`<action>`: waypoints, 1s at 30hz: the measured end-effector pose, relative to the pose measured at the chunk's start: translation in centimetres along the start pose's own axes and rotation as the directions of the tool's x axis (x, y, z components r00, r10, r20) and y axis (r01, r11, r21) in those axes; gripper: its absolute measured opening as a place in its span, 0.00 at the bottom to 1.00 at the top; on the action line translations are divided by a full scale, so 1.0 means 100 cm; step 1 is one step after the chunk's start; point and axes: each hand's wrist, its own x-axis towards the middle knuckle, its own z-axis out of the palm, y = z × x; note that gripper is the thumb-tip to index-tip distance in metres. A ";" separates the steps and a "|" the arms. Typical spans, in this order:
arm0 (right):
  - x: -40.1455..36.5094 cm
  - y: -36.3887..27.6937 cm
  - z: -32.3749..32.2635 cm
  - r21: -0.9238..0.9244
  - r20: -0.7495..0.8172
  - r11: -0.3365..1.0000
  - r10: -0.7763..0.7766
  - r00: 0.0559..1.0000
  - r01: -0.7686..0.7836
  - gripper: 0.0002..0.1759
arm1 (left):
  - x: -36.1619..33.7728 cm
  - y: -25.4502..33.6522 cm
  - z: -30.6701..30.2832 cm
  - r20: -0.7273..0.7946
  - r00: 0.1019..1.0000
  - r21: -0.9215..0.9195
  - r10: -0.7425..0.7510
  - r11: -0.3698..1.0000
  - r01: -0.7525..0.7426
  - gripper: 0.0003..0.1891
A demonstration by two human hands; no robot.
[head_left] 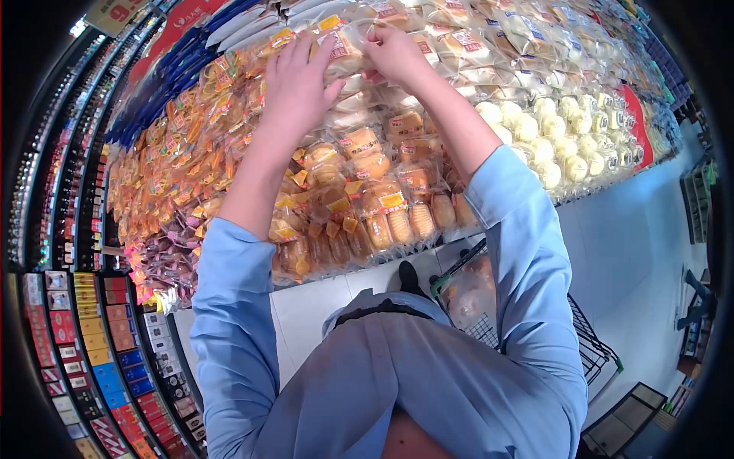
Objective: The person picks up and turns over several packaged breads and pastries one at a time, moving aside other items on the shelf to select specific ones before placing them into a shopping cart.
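Both arms reach over a wide display heaped with wrapped breads. My left hand (298, 88) lies with its fingers spread on clear-wrapped flat breads near the far side. Just right of it, my right hand (396, 57) has its fingers bent together at the edge of a clear wrapped bread (344, 50); what lies between the fingertips is too small to make out. Nearer to me are packs of brown rolls (382, 199). Orange-labelled packs (176, 145) fill the left side, and round pale buns (547, 134) the right.
A wire shopping cart (592, 336) with a bagged item (468, 298) stands below the display at right. Shelves of boxed goods (92, 336) curve along the left. Pale floor (612, 252) shows at right. A shoe (409, 277) is visible beneath me.
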 end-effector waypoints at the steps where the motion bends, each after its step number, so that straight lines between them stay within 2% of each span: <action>1: -0.002 -0.002 0.000 -0.009 0.003 1.000 -0.008 1.000 0.008 0.16 | 0.000 0.000 0.002 0.019 1.000 -0.034 -0.007 0.999 0.008 0.33; 7: -0.010 -0.004 -0.005 -0.187 -0.020 0.980 -0.070 0.997 0.065 0.15 | 0.009 -0.005 0.010 0.044 0.999 -0.201 0.011 0.980 -0.002 0.30; 10: -0.010 -0.012 -0.005 -0.088 -0.044 0.996 -0.031 0.999 0.027 0.17 | 0.009 -0.005 0.021 0.028 1.000 -0.189 -0.005 0.982 0.010 0.29; 13: -0.008 -0.002 -0.007 -0.298 -0.130 0.940 -0.214 0.968 0.167 0.20 | 0.013 -0.006 0.020 0.024 1.000 -0.182 -0.009 0.983 0.014 0.30; 16: -0.028 0.010 -0.012 -0.342 -0.223 0.890 -0.388 0.894 0.301 0.22 | 0.006 -0.002 0.009 0.002 1.000 -0.214 -0.004 0.977 0.004 0.31; 19: -0.065 0.011 -0.022 -0.226 -0.199 0.937 -0.311 0.929 0.266 0.21 | -0.003 0.004 -0.001 -0.024 1.000 -0.209 -0.007 0.978 0.002 0.32; 21: -0.093 0.010 -0.024 -0.025 -0.186 0.983 -0.182 0.965 0.181 0.18 | -0.004 0.007 -0.013 -0.028 1.000 -0.203 -0.001 0.979 -0.005 0.33; 22: -0.109 0.010 -0.027 0.074 -0.175 0.988 -0.118 0.978 0.132 0.17 | -0.008 0.012 -0.023 -0.013 1.000 -0.257 0.016 0.966 -0.019 0.32; 24: -0.148 0.018 -0.034 0.260 -0.199 0.951 -0.119 0.973 0.169 0.16 | -0.025 0.028 -0.051 0.016 0.998 -0.367 0.058 0.929 -0.048 0.31; 27: -0.215 0.057 -0.052 0.454 -0.272 0.871 -0.062 0.960 0.185 0.15 | -0.077 0.060 -0.110 0.063 0.975 -0.644 0.213 0.755 -0.123 0.30; 30: -0.296 0.109 -0.067 0.541 -0.377 0.834 0.120 0.919 0.113 0.16 | -0.143 0.079 -0.146 0.172 0.932 -0.873 0.319 0.488 -0.006 0.27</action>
